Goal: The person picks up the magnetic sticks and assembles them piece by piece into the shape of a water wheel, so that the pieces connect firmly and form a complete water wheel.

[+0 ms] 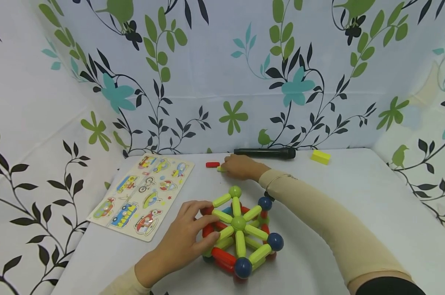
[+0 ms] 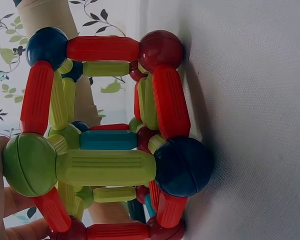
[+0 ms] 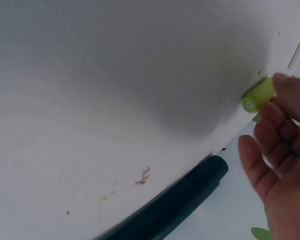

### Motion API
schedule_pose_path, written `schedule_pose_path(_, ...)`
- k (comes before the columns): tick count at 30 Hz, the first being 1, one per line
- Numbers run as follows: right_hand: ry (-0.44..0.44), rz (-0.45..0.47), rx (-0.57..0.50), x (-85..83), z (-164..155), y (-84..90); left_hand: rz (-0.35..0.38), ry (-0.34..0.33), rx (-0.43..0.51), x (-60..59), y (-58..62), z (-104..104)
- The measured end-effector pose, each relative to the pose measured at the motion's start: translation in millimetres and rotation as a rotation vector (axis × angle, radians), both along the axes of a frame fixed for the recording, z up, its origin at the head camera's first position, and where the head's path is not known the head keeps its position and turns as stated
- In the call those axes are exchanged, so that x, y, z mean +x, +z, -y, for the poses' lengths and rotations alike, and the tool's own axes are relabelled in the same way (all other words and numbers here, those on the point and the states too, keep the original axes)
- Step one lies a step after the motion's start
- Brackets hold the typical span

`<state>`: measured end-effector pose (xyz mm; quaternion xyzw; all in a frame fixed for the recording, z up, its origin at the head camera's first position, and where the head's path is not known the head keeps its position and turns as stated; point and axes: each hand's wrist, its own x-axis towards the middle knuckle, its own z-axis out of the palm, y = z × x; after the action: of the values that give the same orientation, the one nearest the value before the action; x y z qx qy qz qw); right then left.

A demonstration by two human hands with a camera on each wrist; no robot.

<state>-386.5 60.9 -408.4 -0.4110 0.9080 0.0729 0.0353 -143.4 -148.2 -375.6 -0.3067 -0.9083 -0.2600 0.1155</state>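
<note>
A magnetic stick-and-ball structure (image 1: pixel 238 223), built of green and red sticks with coloured balls, stands on the table. My left hand (image 1: pixel 185 235) holds it at its left side, the thumb and fingers round its sticks and balls. In the left wrist view, the structure's side (image 2: pixel 107 166) fills the middle, with finger parts at the left edge. Farther back, my right hand (image 1: pixel 242 167) pinches a short yellow-green magnetic stick (image 3: pixel 260 95) between thumb and forefinger, low over the table. Beside it lies a red magnetic stick (image 1: pixel 212 164).
A wooden picture puzzle board (image 1: pixel 159 192) of vehicles lies at the left. Along the back edge are a black microphone (image 1: pixel 266 153) and a yellow block (image 1: pixel 320 157). A leaf-patterned cloth (image 1: pixel 207 90) hangs behind the white table (image 1: pixel 340 196).
</note>
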Motion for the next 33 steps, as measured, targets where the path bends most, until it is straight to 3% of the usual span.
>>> schedule_pose_path(6,-0.183,0.065,0.007,-1.3,-8.6,-2.7,0.015,0.003,0.006,0.6,0.4,-0.2)
schedule_pose_path(12,-0.234,0.235,-0.07,6.3,-31.6,17.0,0.01,0.009,0.007,0.3,-0.3,-0.4)
schedule_pose_path(19,-0.202,0.549,-0.241,46.0,-67.5,71.1,0.011,0.014,-0.002,0.4,-0.2,-0.2)
schedule_pose_path(22,-0.187,0.653,-0.277,66.2,-75.7,85.9,0.02,0.012,0.005,1.1,0.6,0.3)
schedule_pose_path(27,-0.107,0.703,-0.288,86.7,-76.4,95.4,0.012,0.016,-0.002,1.1,-0.2,0.5)
schedule_pose_path(33,-0.043,0.719,-0.266,94.6,-69.3,99.0,0.003,0.016,-0.011,0.5,-0.8,-0.5)
